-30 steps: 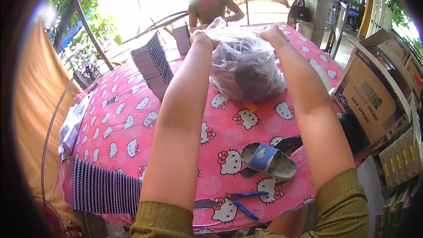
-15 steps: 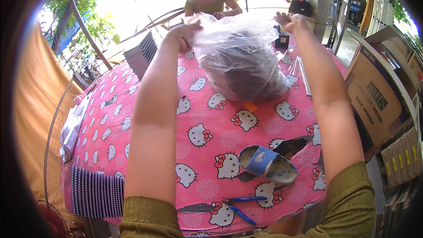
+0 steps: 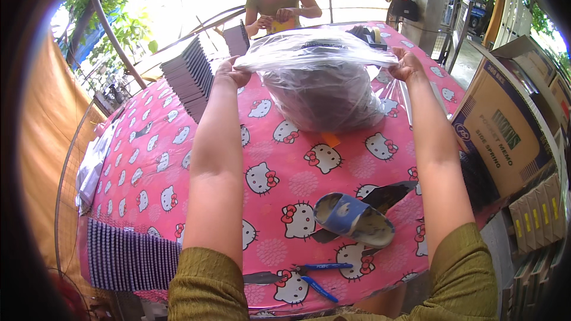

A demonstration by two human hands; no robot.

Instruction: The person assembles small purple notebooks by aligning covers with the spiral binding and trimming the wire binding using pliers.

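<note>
A large clear plastic bag (image 3: 333, 104) with dark contents stands on the far half of the pink table. My left hand (image 3: 234, 74) is closed on the left corner of its mouth, and my right hand (image 3: 405, 64) is closed on the right corner. Between them the mouth is stretched wide and flattened into a taut, folded band. What the bag holds cannot be made out through the cloudy plastic. Both my arms reach forward, one on each side of it.
Nearer me on the pink table (image 3: 303, 185) lie a blue slipper (image 3: 354, 220) and a blue-handled tool (image 3: 321, 288). Stacks of spiral-bound pads stand far left (image 3: 187, 77) and near left (image 3: 134, 255). Cartons (image 3: 505, 125) crowd the right. Across the table, a person (image 3: 282, 3) handles something yellow.
Both hands have come down and toward me, gripping the bag's corners. Its mouth has gone from loose and raised to pulled taut. The person opposite has raised a yellow thing into view.
</note>
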